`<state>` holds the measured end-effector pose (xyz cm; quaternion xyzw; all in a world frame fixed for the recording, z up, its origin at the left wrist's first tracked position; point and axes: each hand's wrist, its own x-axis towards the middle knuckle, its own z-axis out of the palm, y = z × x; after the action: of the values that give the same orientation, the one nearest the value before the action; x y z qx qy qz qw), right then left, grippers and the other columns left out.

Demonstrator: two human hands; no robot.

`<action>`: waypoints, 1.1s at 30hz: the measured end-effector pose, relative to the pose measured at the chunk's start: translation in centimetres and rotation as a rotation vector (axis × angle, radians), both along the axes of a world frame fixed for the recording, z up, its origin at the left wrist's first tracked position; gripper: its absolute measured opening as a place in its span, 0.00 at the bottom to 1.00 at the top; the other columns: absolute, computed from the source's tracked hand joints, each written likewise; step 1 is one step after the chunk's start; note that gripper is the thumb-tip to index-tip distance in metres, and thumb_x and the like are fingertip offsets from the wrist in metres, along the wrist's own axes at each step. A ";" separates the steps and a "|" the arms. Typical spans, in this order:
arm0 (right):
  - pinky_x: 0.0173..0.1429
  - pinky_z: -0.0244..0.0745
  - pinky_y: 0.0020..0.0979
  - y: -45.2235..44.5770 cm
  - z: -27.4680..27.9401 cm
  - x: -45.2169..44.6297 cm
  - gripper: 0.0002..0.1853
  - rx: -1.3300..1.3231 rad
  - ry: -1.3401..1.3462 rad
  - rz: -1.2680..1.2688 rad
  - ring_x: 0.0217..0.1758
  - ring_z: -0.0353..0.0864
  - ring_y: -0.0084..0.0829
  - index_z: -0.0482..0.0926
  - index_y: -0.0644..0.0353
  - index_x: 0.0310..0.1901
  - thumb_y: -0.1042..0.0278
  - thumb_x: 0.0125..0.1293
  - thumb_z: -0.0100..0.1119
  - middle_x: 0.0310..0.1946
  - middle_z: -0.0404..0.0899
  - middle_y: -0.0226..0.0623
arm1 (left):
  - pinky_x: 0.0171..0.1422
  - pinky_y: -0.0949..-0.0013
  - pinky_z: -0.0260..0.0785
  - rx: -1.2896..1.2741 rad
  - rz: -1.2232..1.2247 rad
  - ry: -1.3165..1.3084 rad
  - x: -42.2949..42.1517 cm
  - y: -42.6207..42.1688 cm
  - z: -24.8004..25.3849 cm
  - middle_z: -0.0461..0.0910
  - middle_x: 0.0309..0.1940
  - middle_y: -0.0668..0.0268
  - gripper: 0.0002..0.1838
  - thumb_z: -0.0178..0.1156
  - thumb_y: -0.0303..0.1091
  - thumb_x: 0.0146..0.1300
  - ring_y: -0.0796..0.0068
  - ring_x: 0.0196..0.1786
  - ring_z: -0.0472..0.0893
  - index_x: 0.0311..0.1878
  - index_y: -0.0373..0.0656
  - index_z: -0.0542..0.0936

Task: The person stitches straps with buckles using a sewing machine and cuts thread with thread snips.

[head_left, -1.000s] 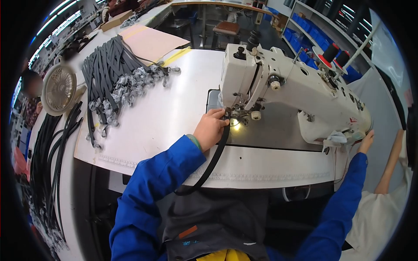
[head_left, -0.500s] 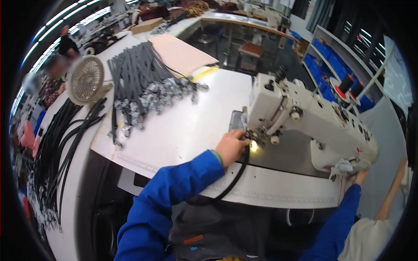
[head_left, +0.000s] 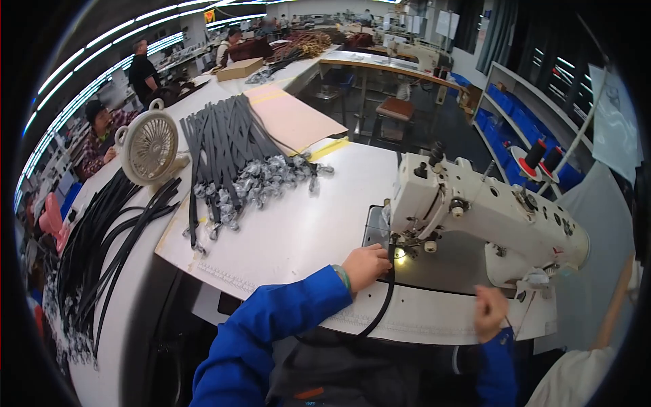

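Observation:
A black strap point(head_left: 388, 292) runs down from under the needle of the white sewing machine point(head_left: 488, 207) and curves over the table's front edge. My left hand point(head_left: 367, 266) lies just left of the needle area, fingers bent and closed on the strap at its side. The fingertips are partly hidden. A small lamp lights the spot by the presser foot. My right hand point(head_left: 489, 313) is over the front edge of the table, below the machine's base; motion smears its fingers, so what it holds cannot be made out.
Grey straps point(head_left: 224, 136) with plastic-wrapped ends lie in a bundle at the table's back left, beside a pink sheet point(head_left: 295, 119). A fan point(head_left: 150, 147) stands left of them. More black straps point(head_left: 102, 244) hang at far left. Thread spools point(head_left: 536, 154) stand behind the machine. Other people are at left.
My right hand has moved left from the machine's right end to the front edge. My left hand stays by the needle with the strap. The camera view has tilted up somewhat.

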<state>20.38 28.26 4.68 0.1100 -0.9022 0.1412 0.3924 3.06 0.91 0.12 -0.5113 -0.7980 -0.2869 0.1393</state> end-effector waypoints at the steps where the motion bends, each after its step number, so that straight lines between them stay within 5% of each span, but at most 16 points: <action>1: 0.28 0.71 0.33 -3.0 0.4 -1.1 0.11 0.076 -0.061 0.179 0.24 0.76 0.36 0.81 0.60 0.37 0.79 0.50 0.57 0.25 0.76 0.34 | 0.40 0.69 0.72 -0.004 -0.011 -0.009 0.1 -0.1 -0.1 0.78 0.31 0.68 0.07 0.62 0.26 0.46 0.69 0.39 0.76 0.32 0.42 0.82; 4: 0.37 0.76 0.30 -9.0 0.1 -4.0 0.19 0.143 -0.434 0.561 0.39 0.78 0.31 0.78 0.52 0.45 0.63 0.49 0.66 0.49 0.74 0.30 | 0.39 0.69 0.72 -0.035 -0.073 -0.004 0.0 -0.5 0.3 0.79 0.34 0.68 0.10 0.62 0.25 0.46 0.70 0.39 0.77 0.36 0.42 0.82; 6: 0.42 0.75 0.32 -10.0 -1.9 -5.9 0.18 0.172 -0.441 0.582 0.45 0.76 0.32 0.77 0.53 0.45 0.61 0.52 0.64 0.51 0.73 0.31 | 0.45 0.67 0.71 -0.302 -0.123 0.129 0.5 -1.6 2.9 0.80 0.39 0.66 0.14 0.60 0.26 0.50 0.68 0.42 0.77 0.43 0.42 0.81; 8: 0.44 0.74 0.33 -10.1 -3.9 -6.7 0.16 0.132 -0.226 0.583 0.45 0.74 0.32 0.77 0.53 0.44 0.59 0.54 0.63 0.49 0.74 0.29 | 0.52 0.63 0.68 0.060 -0.353 -0.408 4.5 -2.0 10.4 0.79 0.43 0.61 0.13 0.57 0.28 0.58 0.65 0.46 0.77 0.47 0.42 0.79; 10: 0.41 0.73 0.32 -9.9 -4.0 -6.6 0.15 0.059 -0.292 0.586 0.42 0.72 0.32 0.77 0.53 0.43 0.60 0.55 0.62 0.46 0.75 0.25 | 0.54 0.55 0.65 0.626 -0.897 -0.714 8.6 -1.2 16.2 0.76 0.43 0.50 0.16 0.47 0.42 0.68 0.57 0.47 0.75 0.53 0.46 0.74; 13: 0.39 0.73 0.31 -10.2 -3.5 -6.3 0.13 0.053 -0.345 0.563 0.38 0.72 0.31 0.77 0.54 0.42 0.59 0.58 0.60 0.46 0.76 0.24 | 0.44 0.56 0.65 0.872 -1.481 -0.971 12.0 0.4 21.0 0.74 0.33 0.51 0.16 0.41 0.46 0.70 0.59 0.39 0.74 0.50 0.47 0.71; 15: 0.39 0.73 0.31 -10.5 -3.6 -6.1 0.13 0.090 -0.324 0.533 0.38 0.72 0.30 0.77 0.53 0.42 0.58 0.59 0.59 0.46 0.76 0.24 | 0.40 0.58 0.64 0.900 -1.664 -1.018 13.4 1.8 21.5 0.73 0.31 0.53 0.14 0.42 0.45 0.69 0.61 0.35 0.73 0.46 0.46 0.70; 24: 0.35 0.72 0.29 -10.3 -4.0 -6.4 0.14 0.092 -0.229 0.542 0.34 0.71 0.29 0.77 0.52 0.43 0.59 0.56 0.62 0.48 0.76 0.24 | 0.22 0.68 0.58 0.977 -1.952 -0.968 16.7 5.3 20.8 0.69 0.19 0.63 0.11 0.49 0.37 0.65 0.71 0.16 0.67 0.30 0.42 0.68; 27: 0.35 0.72 0.28 -10.3 -3.7 -6.2 0.14 0.092 -0.240 0.534 0.34 0.71 0.28 0.78 0.52 0.43 0.58 0.56 0.62 0.47 0.76 0.24 | 0.23 0.67 0.59 0.745 -2.046 -0.906 16.2 5.7 21.1 0.69 0.20 0.63 0.10 0.47 0.37 0.66 0.71 0.17 0.68 0.31 0.42 0.68; 33: 0.38 0.72 0.30 -10.3 -3.8 -6.0 0.12 0.058 -0.274 0.532 0.36 0.72 0.30 0.77 0.54 0.39 0.58 0.57 0.60 0.45 0.76 0.24 | 0.24 0.67 0.61 0.763 -2.031 -0.977 17.4 6.5 19.9 0.71 0.21 0.61 0.08 0.48 0.36 0.65 0.69 0.18 0.69 0.35 0.42 0.68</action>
<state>14.34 17.94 0.86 0.3337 -0.8899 0.2266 0.2127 20.46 7.40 20.03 -0.6717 0.1408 -0.6495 -0.3274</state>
